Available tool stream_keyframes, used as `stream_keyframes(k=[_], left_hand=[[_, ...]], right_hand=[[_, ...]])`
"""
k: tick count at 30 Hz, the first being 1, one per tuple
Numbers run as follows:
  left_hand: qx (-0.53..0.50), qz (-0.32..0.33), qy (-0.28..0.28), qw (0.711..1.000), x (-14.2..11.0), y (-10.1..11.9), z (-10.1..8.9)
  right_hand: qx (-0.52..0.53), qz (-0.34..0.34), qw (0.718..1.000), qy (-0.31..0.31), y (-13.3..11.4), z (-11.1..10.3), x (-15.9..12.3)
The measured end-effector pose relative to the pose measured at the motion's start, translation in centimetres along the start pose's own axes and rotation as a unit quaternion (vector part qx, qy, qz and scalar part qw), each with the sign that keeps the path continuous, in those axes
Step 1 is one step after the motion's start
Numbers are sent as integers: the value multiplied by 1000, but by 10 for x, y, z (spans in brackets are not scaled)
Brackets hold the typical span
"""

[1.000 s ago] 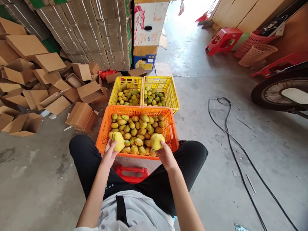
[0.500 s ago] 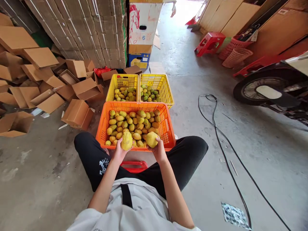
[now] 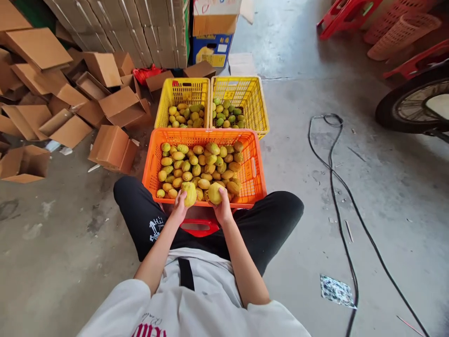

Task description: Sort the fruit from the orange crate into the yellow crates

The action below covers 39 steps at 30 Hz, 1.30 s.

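My left hand [image 3: 180,206], right hand [image 3: 223,208] each grip a fruit [image 3: 190,194]; much seems left in orange crate [image 3: 253,173]; yellow crates [image 3: 258,110] part-filled.

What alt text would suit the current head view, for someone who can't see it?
A person's left hand holds one yellow fruit and their right hand another, at the near edge of an orange crate of yellow-green fruit. Beyond stand two yellow crates holding more fruit; cardboard boxes lie at left, a black cable at right.

Cardboard boxes [image 3: 72,95] heaped at left, black cable [image 3: 331,167] and spoked wheel [image 3: 409,106] at right.
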State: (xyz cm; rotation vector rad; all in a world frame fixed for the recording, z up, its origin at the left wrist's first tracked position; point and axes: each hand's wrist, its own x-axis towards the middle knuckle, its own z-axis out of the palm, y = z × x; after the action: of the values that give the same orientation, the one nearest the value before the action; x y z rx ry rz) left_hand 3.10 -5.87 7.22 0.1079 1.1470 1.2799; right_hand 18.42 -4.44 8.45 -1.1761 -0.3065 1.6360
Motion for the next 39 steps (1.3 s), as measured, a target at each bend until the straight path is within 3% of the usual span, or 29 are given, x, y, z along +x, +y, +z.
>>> stream_keyframes(k=[7, 12, 18, 21, 25, 31, 35, 39], left_hand=[[-14, -17, 68, 997, 14, -2, -10], [-40, -28, 29, 998, 13, -3, -9], [-81, -91, 9, 993, 18, -4, -9], [-67, -90, 18, 994, 20, -7, -12], [-6, -65, -6, 998, 17, -12, -12], [16, -19, 0, 1000, 11, -12, -9], [-3, -11, 11, 1000, 13, -13, -8], [-17, -9, 46, 999, 16, -16, -7]], right_hand=[[-15, -9, 1000, 6, 6, 4, 11], [-3, 1, 1000, 14, 9, 6, 14], [23, 37, 997, 59, 20, -2, 23], [31, 65, 993, 95, 24, -6, 27], [2, 72, 993, 90, 24, -2, 22], [-167, -36, 980, 104, 21, 7, 9], [-177, -75, 975, 107, 21, 9, 7], [-148, -62, 979, 124, 22, 9, 8]])
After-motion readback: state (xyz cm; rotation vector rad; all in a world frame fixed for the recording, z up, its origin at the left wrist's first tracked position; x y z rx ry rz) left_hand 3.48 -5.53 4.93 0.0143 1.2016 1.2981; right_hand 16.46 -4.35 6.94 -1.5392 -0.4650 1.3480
